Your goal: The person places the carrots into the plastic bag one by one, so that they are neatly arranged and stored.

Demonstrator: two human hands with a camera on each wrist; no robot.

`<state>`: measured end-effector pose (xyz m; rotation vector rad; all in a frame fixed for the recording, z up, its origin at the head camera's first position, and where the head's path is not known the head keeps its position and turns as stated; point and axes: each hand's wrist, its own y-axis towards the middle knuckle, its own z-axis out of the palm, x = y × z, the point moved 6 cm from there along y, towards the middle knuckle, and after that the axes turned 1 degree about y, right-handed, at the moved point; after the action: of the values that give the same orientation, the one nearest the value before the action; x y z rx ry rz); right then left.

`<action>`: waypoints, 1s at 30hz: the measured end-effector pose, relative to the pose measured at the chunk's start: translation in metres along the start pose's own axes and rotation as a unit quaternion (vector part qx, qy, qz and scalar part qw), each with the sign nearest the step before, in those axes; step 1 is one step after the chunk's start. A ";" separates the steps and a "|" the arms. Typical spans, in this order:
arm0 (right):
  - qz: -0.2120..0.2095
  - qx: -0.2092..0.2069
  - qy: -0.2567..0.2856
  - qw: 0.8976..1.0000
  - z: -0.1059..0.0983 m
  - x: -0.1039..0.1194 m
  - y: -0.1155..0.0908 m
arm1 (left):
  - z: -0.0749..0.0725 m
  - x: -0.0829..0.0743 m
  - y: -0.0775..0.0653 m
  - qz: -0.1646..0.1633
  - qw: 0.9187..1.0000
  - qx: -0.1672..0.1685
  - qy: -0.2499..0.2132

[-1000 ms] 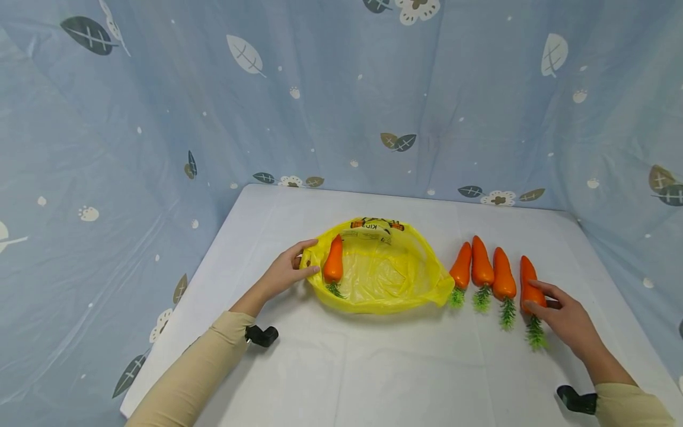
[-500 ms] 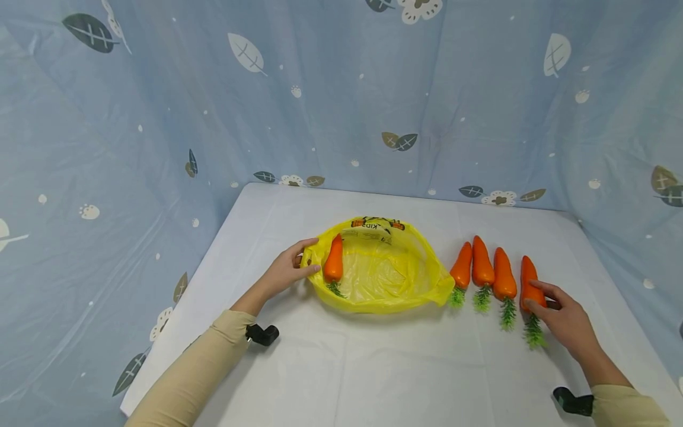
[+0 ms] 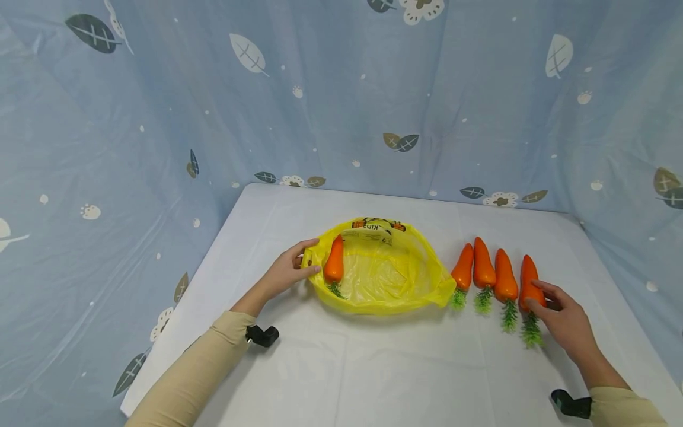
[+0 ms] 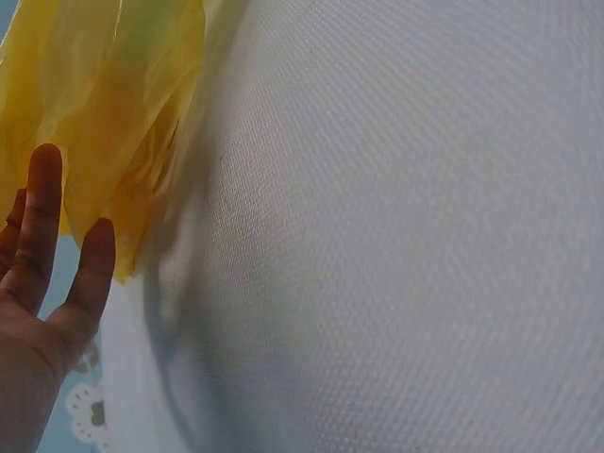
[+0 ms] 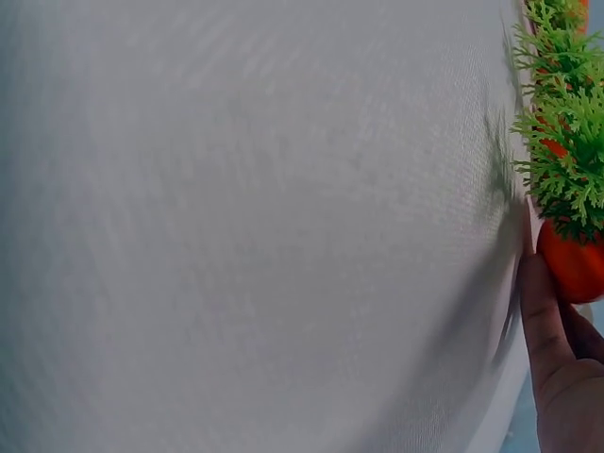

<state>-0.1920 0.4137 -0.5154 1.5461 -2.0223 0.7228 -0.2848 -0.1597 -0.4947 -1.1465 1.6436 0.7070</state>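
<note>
A yellow plastic bag (image 3: 395, 267) lies spread on the table with its mouth up, and a toy carrot (image 3: 334, 261) with green leaves rests inside at its left. My left hand (image 3: 288, 270) touches the bag's left rim; in the left wrist view its fingers (image 4: 41, 217) are fairly straight against the outside of the yellow plastic. At the right end of a row of toy carrots, my right hand (image 3: 568, 317) grips the rightmost toy carrot (image 3: 528, 276) between thumb and fingers. That carrot's leaves (image 5: 571, 160) point toward me, and in the right wrist view part of its body is cut off.
To the left of the held one, other toy carrots (image 3: 483, 267) lie side by side, the nearest right at the bag's right corner. A white cloth covers the table (image 3: 400, 367). Blue patterned curtain (image 3: 341, 107) hangs behind and at the sides.
My right hand has shifted slightly left, and the carrot in its grip has turned a little, its leafy end swinging left. The left hand and the bag stay as they were.
</note>
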 end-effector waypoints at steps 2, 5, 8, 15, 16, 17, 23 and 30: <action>-0.002 -0.001 0.002 1.000 0.000 0.001 -0.001 | 0.000 0.001 0.000 -0.001 1.000 -0.001 0.001; -0.004 -0.004 0.009 1.000 0.000 0.002 -0.002 | 0.000 0.002 0.000 -0.003 1.000 -0.002 0.005; -0.008 -0.008 0.018 1.000 0.000 0.004 -0.002 | 0.000 0.003 0.000 -0.004 1.000 -0.003 0.004; -0.017 -0.014 0.020 1.000 0.000 0.007 -0.003 | 0.000 0.003 0.001 -0.001 1.000 -0.002 0.004; -0.018 -0.015 0.021 0.999 0.000 0.007 -0.003 | 0.000 0.003 0.001 -0.001 1.000 -0.002 0.005; -0.019 -0.018 0.021 0.999 0.000 0.007 -0.003 | 0.000 0.003 0.001 -0.001 1.000 -0.002 0.006; -0.034 -0.025 0.029 0.999 -0.003 0.012 -0.006 | 0.001 0.001 0.001 -0.005 1.000 -0.002 0.003; -0.046 -0.034 0.030 0.998 -0.005 0.016 -0.008 | 0.000 0.002 0.001 -0.005 1.000 -0.002 0.003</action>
<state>-0.1878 0.4044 -0.5004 1.5493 -1.8986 0.6488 -0.2862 -0.1601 -0.4968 -1.1607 1.6418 0.7012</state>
